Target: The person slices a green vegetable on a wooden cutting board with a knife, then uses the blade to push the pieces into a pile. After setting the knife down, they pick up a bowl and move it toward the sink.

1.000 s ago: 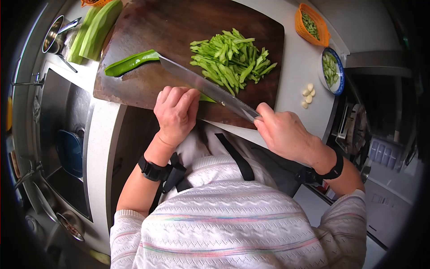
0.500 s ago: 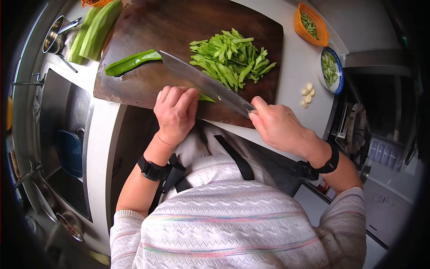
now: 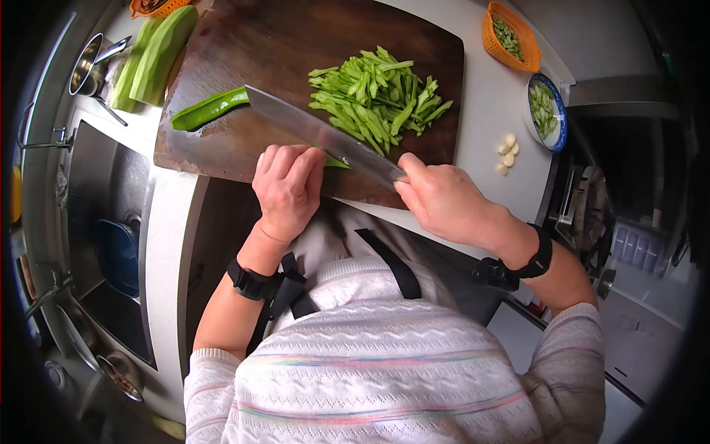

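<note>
Legible text: none. Faint, unreadable markings appear on the pale panel [image 3: 637, 342] at the lower right of the frame; characters cannot be resolved. A short dark mark is located lower on the same panel, too small to identify. The row of pale containers [image 3: 634, 248] at the right carries indistinct marks, likewise unreadable.

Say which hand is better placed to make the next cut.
Right, most likely: the right hand holds the kitchen knife over the wooden cutting board, while the left hand covers part of a green vegetable piece beside the knife.
</note>
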{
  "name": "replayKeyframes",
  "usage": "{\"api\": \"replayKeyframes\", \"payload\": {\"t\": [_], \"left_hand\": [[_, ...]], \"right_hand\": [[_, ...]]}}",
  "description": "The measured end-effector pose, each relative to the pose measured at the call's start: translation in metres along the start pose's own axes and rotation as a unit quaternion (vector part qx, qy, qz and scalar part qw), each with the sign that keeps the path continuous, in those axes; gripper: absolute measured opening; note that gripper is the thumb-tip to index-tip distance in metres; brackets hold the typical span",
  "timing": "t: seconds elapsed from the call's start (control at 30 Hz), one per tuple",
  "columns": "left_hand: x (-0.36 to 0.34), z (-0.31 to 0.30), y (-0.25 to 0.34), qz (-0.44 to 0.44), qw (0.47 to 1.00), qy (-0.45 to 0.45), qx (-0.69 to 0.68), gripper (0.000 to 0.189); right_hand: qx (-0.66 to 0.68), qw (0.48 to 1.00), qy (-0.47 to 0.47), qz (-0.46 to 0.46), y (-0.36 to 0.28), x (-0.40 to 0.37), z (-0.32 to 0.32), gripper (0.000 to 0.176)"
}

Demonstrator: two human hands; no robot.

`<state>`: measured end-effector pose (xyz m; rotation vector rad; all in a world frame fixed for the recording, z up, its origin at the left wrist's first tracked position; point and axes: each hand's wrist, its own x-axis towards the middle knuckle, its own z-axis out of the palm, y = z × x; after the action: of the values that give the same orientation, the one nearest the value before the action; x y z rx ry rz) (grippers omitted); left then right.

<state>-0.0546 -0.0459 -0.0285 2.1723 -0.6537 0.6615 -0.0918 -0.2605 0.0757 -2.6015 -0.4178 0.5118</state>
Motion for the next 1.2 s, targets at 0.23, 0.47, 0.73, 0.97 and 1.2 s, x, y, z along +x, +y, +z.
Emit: {"api": "replayKeyframes", "payload": {"t": [0.23,0.47,0.73,0.97,1.2], "left_hand": [[-0.001,0.0,-0.001,-0.003,1.0,0.003,-0.007,0.023],[0.0,0.001,0.001,0.004,1.0,0.005,-0.001,0.023],[0.004,-0.018,0.006,-0.046,0.999,-0.008,-0.004,0.018],[-0.001,-0.015,0.004,-0.073,0.997,-0.013,0.022,0.018],[0.001,-0.014,0.004,-0.065,0.997,-0.012,0.025,0.018]], "right_hand": [[-0.011,1.0,-0.025,0.012,-0.004,-0.016,-0.017,0.016],[-0.001,1.0,-0.021,0.0,-0.008,0.007,0.001,0.016],[0.009,1.0,-0.012,0.01,-0.005,0.009,0.002,0.016],[0.009,1.0,-0.016,0.013,0.001,0.002,-0.004,0.017],[0.011,1.0,-0.014,0.003,-0.009,-0.011,-0.014,0.016]]}}
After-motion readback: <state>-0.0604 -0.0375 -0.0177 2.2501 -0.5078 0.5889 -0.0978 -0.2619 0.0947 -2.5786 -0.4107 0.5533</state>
